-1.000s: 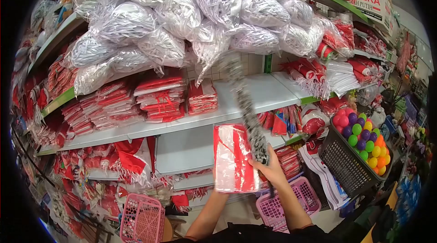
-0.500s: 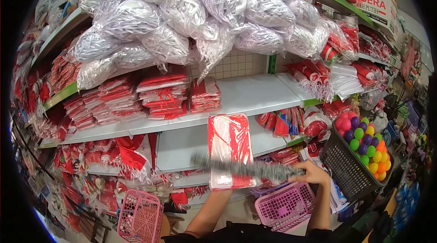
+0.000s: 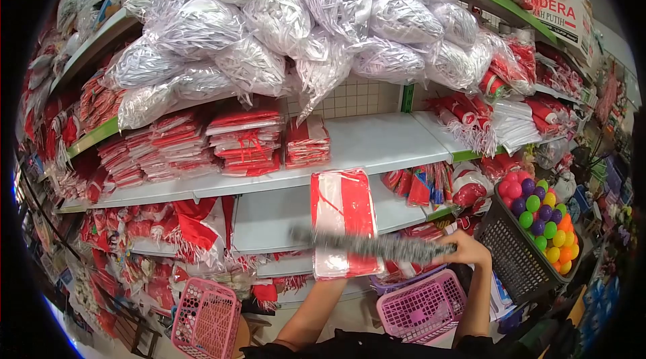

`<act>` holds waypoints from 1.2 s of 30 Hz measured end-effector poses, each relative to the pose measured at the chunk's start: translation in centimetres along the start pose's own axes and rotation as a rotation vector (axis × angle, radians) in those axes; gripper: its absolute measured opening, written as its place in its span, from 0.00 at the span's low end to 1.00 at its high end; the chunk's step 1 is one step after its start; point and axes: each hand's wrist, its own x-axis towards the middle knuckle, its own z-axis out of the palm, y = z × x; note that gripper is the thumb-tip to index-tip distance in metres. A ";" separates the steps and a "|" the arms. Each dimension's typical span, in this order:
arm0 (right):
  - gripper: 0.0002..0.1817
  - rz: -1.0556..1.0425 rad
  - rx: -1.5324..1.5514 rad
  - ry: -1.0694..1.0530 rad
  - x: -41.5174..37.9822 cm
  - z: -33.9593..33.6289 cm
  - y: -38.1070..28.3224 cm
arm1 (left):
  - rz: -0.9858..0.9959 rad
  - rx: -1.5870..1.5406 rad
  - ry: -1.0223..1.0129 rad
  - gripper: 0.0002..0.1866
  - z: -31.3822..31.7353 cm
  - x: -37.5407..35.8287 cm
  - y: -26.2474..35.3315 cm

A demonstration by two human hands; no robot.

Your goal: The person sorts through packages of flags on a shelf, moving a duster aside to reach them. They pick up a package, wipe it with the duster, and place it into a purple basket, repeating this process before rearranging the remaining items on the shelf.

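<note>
A flat plastic-wrapped packet of red and white cloth (image 3: pixel 346 201) lies in front of me at the middle, borne from below by my left arm; the fingers of my left hand are hidden beneath it. Across the packet's lower part runs a long grey duster-like stick (image 3: pixel 377 246), blurred by motion. Its right end is in my right hand (image 3: pixel 464 251), with the fingers closed round it.
Shelves (image 3: pixel 377 137) ahead hold stacks of red and white packets (image 3: pixel 245 140). Bags of white strips (image 3: pixel 269 16) hang over the upper shelf. Pink baskets (image 3: pixel 205 318) stand below, and a dark crate (image 3: pixel 515 251) of coloured balls stands right.
The view has shifted slightly, so shelves and baskets sit a little differently. The packet and the grey stick remain in nearly the same place, with the stick still blurred.
</note>
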 end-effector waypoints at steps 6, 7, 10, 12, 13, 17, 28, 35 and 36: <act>0.19 0.137 0.039 0.279 0.8 0.8 1.0 | 0.001 -0.004 0.008 0.25 -0.1 0.6 0.1; 0.19 0.055 0.006 0.152 0.4 0.5 0.4 | 0.006 -0.003 0.010 0.25 -0.2 0.8 0.2; 0.19 0.068 -0.037 0.167 0.7 0.3 0.3 | 0.004 -0.008 0.009 0.25 -0.2 1.1 0.4; 0.19 0.286 -0.057 0.392 1.2 0.4 2.0 | 0.004 -0.010 0.012 0.25 -0.3 1.4 0.6; 0.20 0.199 0.021 0.314 1.2 0.3 2.1 | 0.011 -0.009 0.010 0.25 -0.4 1.6 0.7; 0.19 0.032 -0.080 0.171 2.8 -0.4 2.6 | 0.012 -0.006 0.014 0.25 -0.6 1.9 1.3; 0.19 0.391 -0.914 0.789 22.2 -4.5 14.9 | 0.062 -0.036 0.034 0.25 -1.3 2.4 2.6; 0.16 -0.043 -0.590 0.943 22.8 3.4 5.7 | 0.135 -0.082 -0.036 0.25 0.1 6.3 6.3; 0.15 -0.197 -0.396 0.921 22.1 5.4 4.9 | 0.143 -0.092 -0.061 0.25 0.4 7.3 7.0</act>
